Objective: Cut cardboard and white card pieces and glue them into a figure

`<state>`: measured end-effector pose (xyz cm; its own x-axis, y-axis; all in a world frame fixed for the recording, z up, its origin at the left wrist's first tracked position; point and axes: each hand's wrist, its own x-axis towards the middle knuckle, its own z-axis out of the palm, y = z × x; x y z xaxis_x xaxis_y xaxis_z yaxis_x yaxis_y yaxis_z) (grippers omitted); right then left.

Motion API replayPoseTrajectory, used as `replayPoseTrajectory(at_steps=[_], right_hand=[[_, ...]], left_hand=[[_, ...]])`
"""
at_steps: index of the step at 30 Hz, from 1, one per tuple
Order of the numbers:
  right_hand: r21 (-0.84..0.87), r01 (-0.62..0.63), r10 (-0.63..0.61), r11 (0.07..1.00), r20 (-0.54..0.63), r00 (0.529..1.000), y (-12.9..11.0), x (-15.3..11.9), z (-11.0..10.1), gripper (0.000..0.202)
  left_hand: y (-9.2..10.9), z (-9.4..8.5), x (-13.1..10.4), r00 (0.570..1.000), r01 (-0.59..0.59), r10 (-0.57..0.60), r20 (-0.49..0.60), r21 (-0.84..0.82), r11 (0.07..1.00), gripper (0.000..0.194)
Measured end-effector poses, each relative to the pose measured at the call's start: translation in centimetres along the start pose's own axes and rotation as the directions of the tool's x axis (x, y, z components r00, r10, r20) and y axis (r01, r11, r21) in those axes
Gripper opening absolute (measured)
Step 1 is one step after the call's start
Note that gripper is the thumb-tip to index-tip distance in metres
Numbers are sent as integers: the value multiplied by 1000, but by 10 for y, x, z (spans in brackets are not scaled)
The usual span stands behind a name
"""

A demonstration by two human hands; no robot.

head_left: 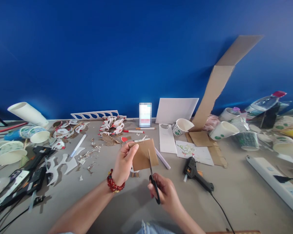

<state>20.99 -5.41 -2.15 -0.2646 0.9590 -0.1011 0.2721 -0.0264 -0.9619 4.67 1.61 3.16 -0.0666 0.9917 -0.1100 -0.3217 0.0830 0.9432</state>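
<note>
My left hand point(124, 162), with a red bead bracelet point(113, 182) at the wrist, pinches the left edge of a brown cardboard piece point(141, 157) above the table. In my right hand point(165, 191) is a pair of black-handled scissors point(155, 188). Its blades point up and away from me and overlap the right part of the cardboard. Whether they have cut into it, I cannot tell. Partly hidden behind the cardboard lies a small white piece point(134, 171). A pale lilac stick point(163, 159) rests just to its right.
A black glue gun point(197, 174) with a cord lies right, near a drawing point(194, 152) on paper. A power strip point(278, 185) and paper cups point(224, 131) stand farther right. Left are red-and-white cutouts point(112, 125), scraps point(90, 156) and more glue guns point(33, 182). A blurred phone screen point(145, 115) stands at the wall.
</note>
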Motion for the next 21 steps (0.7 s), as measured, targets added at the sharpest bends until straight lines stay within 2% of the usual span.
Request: replayPoseTrajectory(at_steps=[8, 13, 16, 21], right_hand=[[-104, -22, 13, 994, -89, 996, 7, -3, 4, 48], [-23, -74, 74, 997, -2, 997, 4, 1, -4, 51], [47, -65, 63, 997, 41, 997, 1, 3, -8, 51], [95, -51, 45, 994, 65, 997, -1, 3, -8, 53]], left_hand=[[-4, 0, 0, 1000, -1, 1, 28, 1, 1000, 23], [-5, -2, 1, 998, -41, 39, 39, 38, 998, 20], [-3, -1, -1, 995, -95, 90, 48, 95, 991, 19], [1, 0, -3, 993, -120, 117, 32, 139, 983, 20]])
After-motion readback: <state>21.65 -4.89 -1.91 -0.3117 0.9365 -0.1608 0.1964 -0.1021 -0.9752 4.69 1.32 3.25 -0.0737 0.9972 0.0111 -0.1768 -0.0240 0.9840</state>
